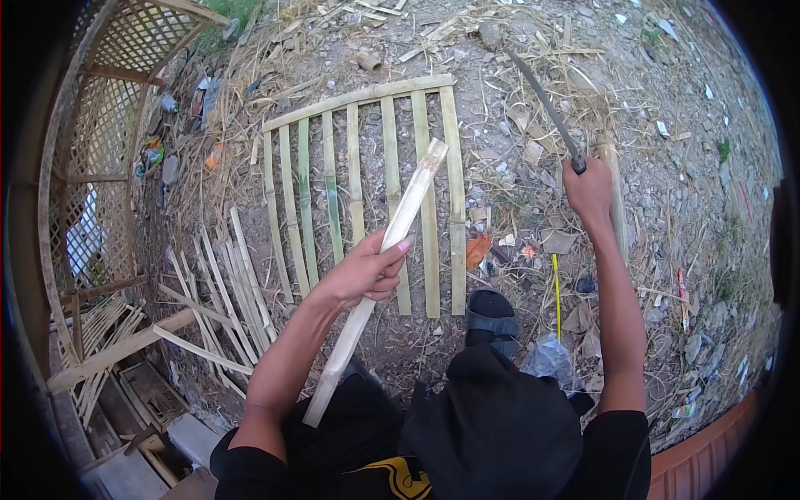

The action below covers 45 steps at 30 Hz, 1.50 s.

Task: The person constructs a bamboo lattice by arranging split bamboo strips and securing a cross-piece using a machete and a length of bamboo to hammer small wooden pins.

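A pale bamboo strip (415, 200) slants in mid-air over the ground (683, 108); in this view its upper part overlaps a slatted bamboo panel (355, 167). The left hand (367, 275) is curled round the strip near mid-length, thumb against its face, presumably for balance. The right hand (590, 192), fingers wrapped tight, grips a long curved knife (542, 108) well apart from the strip, probably keeping the edge clear. The panel lies flat, perhaps for even support. Loose strips (252, 271) lie beyond its left edge; a sandalled foot (492, 312) rests just beside its near right corner.
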Tool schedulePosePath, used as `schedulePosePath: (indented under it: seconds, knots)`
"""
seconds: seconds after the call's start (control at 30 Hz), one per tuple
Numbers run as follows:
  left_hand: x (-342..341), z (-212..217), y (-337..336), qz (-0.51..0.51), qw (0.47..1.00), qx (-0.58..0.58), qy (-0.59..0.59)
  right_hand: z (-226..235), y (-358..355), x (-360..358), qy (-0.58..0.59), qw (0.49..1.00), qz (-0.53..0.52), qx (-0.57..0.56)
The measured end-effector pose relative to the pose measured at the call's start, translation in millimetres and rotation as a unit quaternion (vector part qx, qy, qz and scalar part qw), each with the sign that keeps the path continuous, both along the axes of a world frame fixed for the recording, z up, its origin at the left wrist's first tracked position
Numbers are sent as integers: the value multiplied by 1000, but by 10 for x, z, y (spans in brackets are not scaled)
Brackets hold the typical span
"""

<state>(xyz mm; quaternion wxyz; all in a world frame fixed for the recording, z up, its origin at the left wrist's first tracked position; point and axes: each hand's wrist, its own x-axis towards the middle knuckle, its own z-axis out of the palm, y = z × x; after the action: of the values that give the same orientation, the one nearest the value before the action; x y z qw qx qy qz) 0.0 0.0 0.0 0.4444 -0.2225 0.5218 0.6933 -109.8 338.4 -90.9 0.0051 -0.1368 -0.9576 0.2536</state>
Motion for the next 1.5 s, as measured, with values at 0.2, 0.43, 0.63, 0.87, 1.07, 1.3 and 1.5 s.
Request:
schedulePosePath:
  seconds: [0.2,0.43,0.63,0.87,1.07,1.3,1.5]
  knots:
    - [-231,-75,76,-88,993,-25,76,246,-552,333,-129,890,-1,-437]
    - [-163,-31,111,-183,969,-42,160,323,-1168,385,-113,708,-66,-694]
    - [-27,-182,126,-176,971,16,158,426,-1297,451,-111,731,-43,-672]
    - [110,-268,-192,-218,947,-47,233,422,-1032,202,-57,626,-91,-772]
    - [370,-401,-761,-199,939,-162,229,346,-1069,216,-56,636,-106,-762]
    - [847,-57,-1544,-246,884,-262,300,327,-1403,609,-155,666,-113,-721]
    - [1621,-63,-1732,-162,952,-205,156,278,-1552,835,-203,712,-103,-664]
